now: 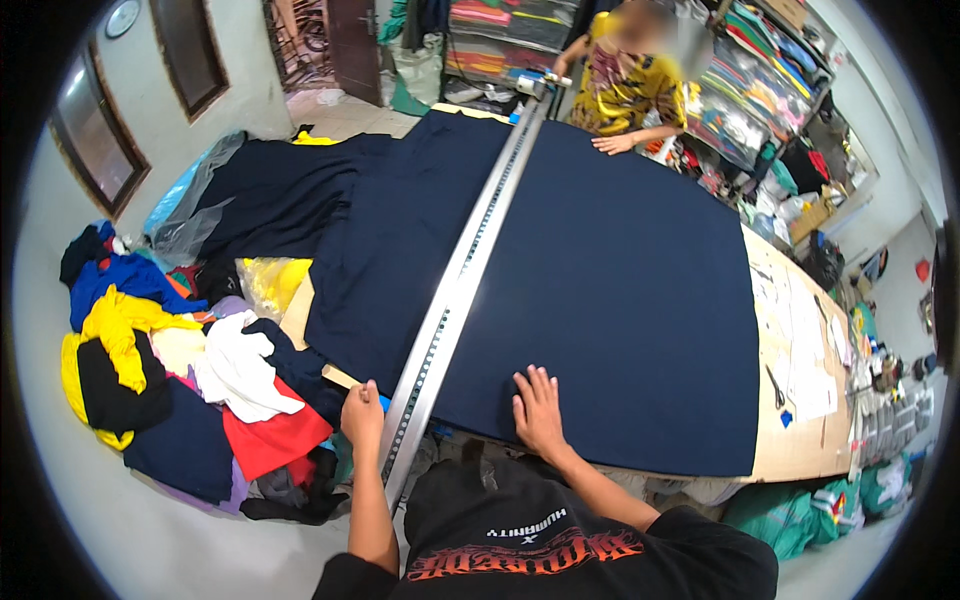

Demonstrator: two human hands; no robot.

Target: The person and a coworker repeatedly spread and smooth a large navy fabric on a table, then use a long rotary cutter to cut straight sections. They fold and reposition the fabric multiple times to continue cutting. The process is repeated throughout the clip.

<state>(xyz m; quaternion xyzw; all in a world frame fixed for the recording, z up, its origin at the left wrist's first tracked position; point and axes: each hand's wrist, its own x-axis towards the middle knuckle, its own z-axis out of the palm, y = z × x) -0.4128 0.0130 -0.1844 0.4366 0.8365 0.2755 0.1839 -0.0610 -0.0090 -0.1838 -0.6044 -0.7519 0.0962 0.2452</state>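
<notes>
Where the long metal rail (455,285) runs the length of the tabletop (795,440), a sheet of navy fabric (620,290) lies spread flat to its right, covering most of the surface up to a bare wooden strip along the right edge. Right hand (538,412): laid palm-down on the near edge of the navy fabric, fingers spread and open, holding nothing. Left hand (362,415): at the near end of the rail, just to its left, fingers curled; whether it grips the rail or the wooden edge beside it cannot be told. More navy fabric (300,200) hangs and bunches off the left side of the rail, draping toward the floor. Far end — a second person in a yellow patterned top (625,85) rests one hand (612,143) on the far edge of the same sheet. On the bare right strip: scissors (775,385) and sheets of paper (810,380). On the floor at left — a heap of cloth offcuts (170,370) in yellow, blue, white, red and black. Behind the far person: shelves of folded coloured cloth (760,90).
</notes>
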